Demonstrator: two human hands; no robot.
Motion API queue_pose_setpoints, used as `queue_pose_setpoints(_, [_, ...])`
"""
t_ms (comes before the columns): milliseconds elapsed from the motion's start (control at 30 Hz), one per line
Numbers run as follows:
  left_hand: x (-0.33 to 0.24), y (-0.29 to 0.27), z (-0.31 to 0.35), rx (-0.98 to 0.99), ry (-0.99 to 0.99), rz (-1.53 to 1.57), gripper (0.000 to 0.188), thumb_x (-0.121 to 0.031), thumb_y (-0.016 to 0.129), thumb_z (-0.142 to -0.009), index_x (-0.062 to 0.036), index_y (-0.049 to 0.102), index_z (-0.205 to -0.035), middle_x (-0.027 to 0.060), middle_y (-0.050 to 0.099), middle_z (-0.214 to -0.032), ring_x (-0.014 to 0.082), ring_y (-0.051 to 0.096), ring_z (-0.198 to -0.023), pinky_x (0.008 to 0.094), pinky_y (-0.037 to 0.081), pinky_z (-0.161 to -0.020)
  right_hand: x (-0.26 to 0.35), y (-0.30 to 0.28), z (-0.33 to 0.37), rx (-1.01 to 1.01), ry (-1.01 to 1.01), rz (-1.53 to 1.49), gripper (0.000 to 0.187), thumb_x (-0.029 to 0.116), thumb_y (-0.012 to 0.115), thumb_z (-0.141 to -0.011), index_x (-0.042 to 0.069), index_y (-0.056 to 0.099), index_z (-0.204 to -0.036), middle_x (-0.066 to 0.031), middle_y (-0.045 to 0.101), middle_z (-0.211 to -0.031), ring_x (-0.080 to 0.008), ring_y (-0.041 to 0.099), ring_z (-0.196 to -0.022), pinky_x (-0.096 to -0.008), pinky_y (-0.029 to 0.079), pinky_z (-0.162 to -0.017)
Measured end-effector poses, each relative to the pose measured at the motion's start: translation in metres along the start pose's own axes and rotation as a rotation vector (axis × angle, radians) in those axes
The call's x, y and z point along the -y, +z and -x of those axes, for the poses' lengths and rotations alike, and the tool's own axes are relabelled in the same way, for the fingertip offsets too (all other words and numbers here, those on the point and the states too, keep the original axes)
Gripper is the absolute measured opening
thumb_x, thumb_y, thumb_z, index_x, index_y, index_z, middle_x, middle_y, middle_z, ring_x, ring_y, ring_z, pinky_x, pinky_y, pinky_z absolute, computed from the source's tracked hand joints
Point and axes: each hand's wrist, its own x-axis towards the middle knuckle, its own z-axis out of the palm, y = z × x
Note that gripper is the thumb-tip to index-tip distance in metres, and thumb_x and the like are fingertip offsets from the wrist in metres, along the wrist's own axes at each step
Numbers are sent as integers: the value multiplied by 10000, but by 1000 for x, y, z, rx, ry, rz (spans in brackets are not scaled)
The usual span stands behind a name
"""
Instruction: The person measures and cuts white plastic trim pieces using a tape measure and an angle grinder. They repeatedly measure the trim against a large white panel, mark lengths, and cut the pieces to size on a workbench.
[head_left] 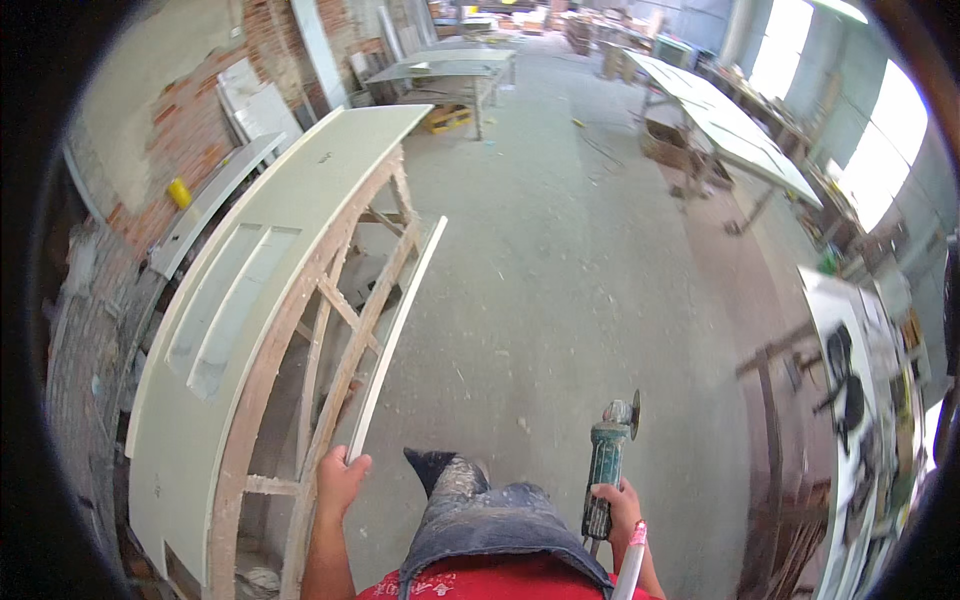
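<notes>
Left hand (343, 480): pale strip (402, 327) is being grasped by its near end, long axis pointing ahead and slightly rightward, along the worktop's (300, 215) right side | right hand (622, 505), farther from strip: green grinder (606, 455) is being gripped, disc (635, 414) foremost | room is being given by grey floor (510, 340) between strip and grinder

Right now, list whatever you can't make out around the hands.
Head view, all of these:
Lower end of the white strip: hidden by the left hand.
Some fingers of the right hand: hidden behind the grinder.
Left forearm: cut off by the lower edge.
Marks on the panel: too small to read.
</notes>
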Motion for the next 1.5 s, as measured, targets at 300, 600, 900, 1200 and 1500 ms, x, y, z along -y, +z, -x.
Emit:
queue_pose_setpoints(300, [-150,67,-351,-224,26,-117,311,-229,792,-836,34,635,-891,186,637,-756,343,610,-695,458,486,-692,171,139,-292,-113,31,79,257,121,708,-793,36,595,-1007,-27,585,-755,-150,564,-574,-314,461,-524])
queue_pose_setpoints(600, [-376,93,-673,-54,-52,374,212,-208,718,-946,-79,570,-866,-4,534,-651,61,429,-432,255,323,-360,353,243,-516,-184,14,-21,221,136,703,-814,29,593,-974,-34,587,-745,-159,574,-574,-319,472,-537])
queue_pose_setpoints(900, [-574,166,-956,2,-102,514,160,-178,683,-953,-62,580,-915,16,563,-710,91,486,-472,271,368,-388,560,383,-848,-160,97,-32,225,147,733,-815,37,606,-964,-32,599,-748,-164,580,-586,-337,476,-547])
queue_pose_setpoints(1200, [-744,233,-1248,42,-149,542,142,-180,650,-956,-59,581,-932,20,554,-714,103,487,-464,279,392,-383,821,541,-1097,-10,-186,271,340,149,769,-756,28,597,-1023,-36,610,-817,-143,594,-674,-316,488,-616])
queue_pose_setpoints(1500, [-918,362,-1637,-8,-43,499,172,-163,668,-919,-32,573,-863,43,565,-698,136,521,-458,318,389,-369,974,647,-1315,-170,-38,199,352,136,768,-754,8,627,-1050,-39,633,-820,-157,610,-676,-323,493,-616])
